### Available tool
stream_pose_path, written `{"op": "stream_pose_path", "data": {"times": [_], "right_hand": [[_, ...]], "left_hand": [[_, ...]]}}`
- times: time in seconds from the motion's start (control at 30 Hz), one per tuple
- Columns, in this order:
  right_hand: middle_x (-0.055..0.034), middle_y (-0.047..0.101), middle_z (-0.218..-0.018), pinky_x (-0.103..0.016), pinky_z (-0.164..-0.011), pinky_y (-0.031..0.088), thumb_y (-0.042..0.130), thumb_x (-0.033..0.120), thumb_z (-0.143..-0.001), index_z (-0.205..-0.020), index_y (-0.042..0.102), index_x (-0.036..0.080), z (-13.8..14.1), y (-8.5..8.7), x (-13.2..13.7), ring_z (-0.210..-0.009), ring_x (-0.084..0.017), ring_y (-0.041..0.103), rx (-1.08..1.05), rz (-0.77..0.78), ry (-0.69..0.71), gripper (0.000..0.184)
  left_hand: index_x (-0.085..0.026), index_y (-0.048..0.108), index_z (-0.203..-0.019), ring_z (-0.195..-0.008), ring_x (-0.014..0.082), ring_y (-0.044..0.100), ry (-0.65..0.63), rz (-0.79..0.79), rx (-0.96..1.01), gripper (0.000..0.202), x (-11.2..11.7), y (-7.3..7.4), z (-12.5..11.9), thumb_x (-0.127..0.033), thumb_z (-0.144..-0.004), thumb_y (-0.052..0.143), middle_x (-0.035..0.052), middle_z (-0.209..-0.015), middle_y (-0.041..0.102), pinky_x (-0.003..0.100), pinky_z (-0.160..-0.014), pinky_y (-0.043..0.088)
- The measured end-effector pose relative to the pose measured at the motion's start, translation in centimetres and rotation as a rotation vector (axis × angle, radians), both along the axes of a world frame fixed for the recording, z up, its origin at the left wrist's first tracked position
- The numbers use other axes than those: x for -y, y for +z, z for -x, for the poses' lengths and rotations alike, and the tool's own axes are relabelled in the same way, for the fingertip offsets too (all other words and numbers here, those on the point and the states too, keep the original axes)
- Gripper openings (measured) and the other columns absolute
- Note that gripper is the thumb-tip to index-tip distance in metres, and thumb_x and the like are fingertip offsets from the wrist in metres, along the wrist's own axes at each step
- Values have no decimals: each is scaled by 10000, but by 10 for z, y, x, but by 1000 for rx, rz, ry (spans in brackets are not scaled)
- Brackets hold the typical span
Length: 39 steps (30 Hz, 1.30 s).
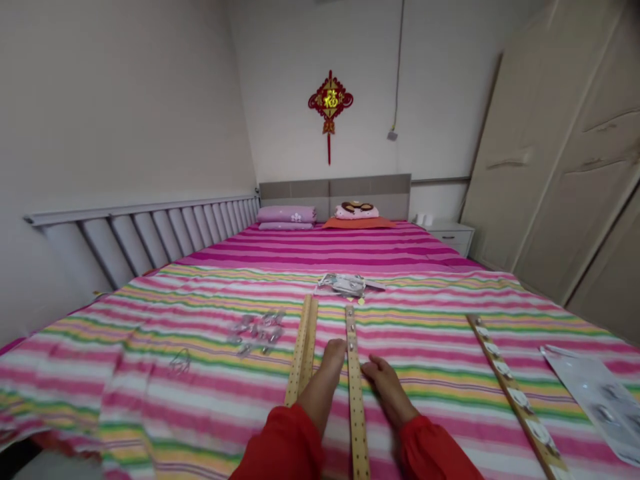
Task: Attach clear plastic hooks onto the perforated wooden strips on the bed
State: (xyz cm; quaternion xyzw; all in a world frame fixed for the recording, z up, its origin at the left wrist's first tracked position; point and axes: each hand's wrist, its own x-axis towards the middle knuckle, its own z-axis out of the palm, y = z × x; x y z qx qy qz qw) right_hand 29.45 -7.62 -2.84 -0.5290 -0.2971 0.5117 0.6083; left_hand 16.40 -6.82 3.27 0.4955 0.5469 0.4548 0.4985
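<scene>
A narrow wooden strip with small holes [356, 387] lies lengthwise on the striped bedspread [200, 373]. My left hand [327, 373] rests just left of it, fingertips near a small metal piece on the strip. My right hand [387, 387] lies just right of the strip, fingers curled toward its edge. Both hands touch or nearly touch the strip; neither lifts it. A pair of similar wooden strips [303, 350] lies side by side left of my left hand. Red sleeves cover both forearms.
A third wooden strip with clear clips [515, 393] lies at the right, beside a plastic sheet [595, 393]. Loose clear clips [257, 330] lie at the left, a crumpled plastic bag [347, 285] farther up. Pillows [286, 215], a headboard and a wardrobe [565, 147] stand beyond.
</scene>
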Motion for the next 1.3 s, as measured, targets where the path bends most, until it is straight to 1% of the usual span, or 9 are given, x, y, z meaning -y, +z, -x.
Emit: {"op": "stream_pose_path", "data": {"times": [0.2,0.37,0.47,0.6,0.77,1.0,1.1,1.23,1.3], "right_hand": [[-7,702,-704,-299,-691,518,775,263,-501,-869,641,171,-9,-4,30,-703,-194,659,-86,43,-9,402],[-22,707,-747,-296,-727,528,797,299,-505,-865,679,173,-10,-7,50,-748,-192,667,-110,15,2,400],[-19,702,-732,-303,-724,526,806,274,-491,-853,687,172,-9,-6,54,-719,-186,659,-102,2,-8,395],[-11,703,-722,-294,-718,520,809,251,-478,-853,690,173,-9,-7,53,-706,-173,649,-116,3,-24,401],[-11,703,-722,-292,-735,519,805,240,-478,-835,693,178,-9,-5,54,-728,-176,651,-136,2,-19,380],[-18,704,-718,-312,-740,527,810,251,-466,-825,697,175,-9,-6,53,-725,-190,657,-131,-8,-25,385],[-22,711,-720,-315,-741,526,813,263,-465,-832,698,168,-9,-7,52,-727,-196,663,-134,-9,-20,396],[-16,715,-701,-294,-726,519,816,253,-458,-804,700,169,-9,-6,52,-696,-179,658,-171,-2,-18,374],[-17,721,-697,-285,-726,518,824,245,-446,-795,702,171,-9,-5,52,-702,-177,658,-190,2,-18,377]], "left_hand": [[-153,689,-846,-810,184,623,-29,-106,-82,236,15,-2,64,-306,-684,609,53,-838,703,274,-740,477],[-158,665,-756,-727,185,624,293,-181,-297,195,21,-8,151,-293,-653,569,37,-726,692,284,-704,484],[-172,637,-747,-749,184,606,387,-204,-367,211,16,-10,178,-339,-705,515,31,-732,672,279,-715,462],[-188,597,-672,-634,181,565,440,-195,-515,212,6,-15,184,-387,-719,539,12,-613,606,266,-606,400],[-187,596,-727,-681,207,584,441,-106,-789,224,-3,-19,180,-392,-766,514,63,-713,647,270,-582,347],[-207,476,-568,-565,153,477,439,-136,-799,246,1,-11,182,-308,-790,500,-1,-563,526,250,-533,264],[-196,429,-494,-524,122,397,466,-170,-621,274,4,-4,182,-220,-734,558,-37,-485,430,239,-521,233],[-177,404,-462,-451,79,324,480,31,-55,301,10,4,178,-151,-714,566,-70,-429,352,208,-467,213],[-178,416,-480,-407,70,327,450,122,61,295,17,8,172,-169,-751,532,-70,-424,368,194,-430,226]]}}
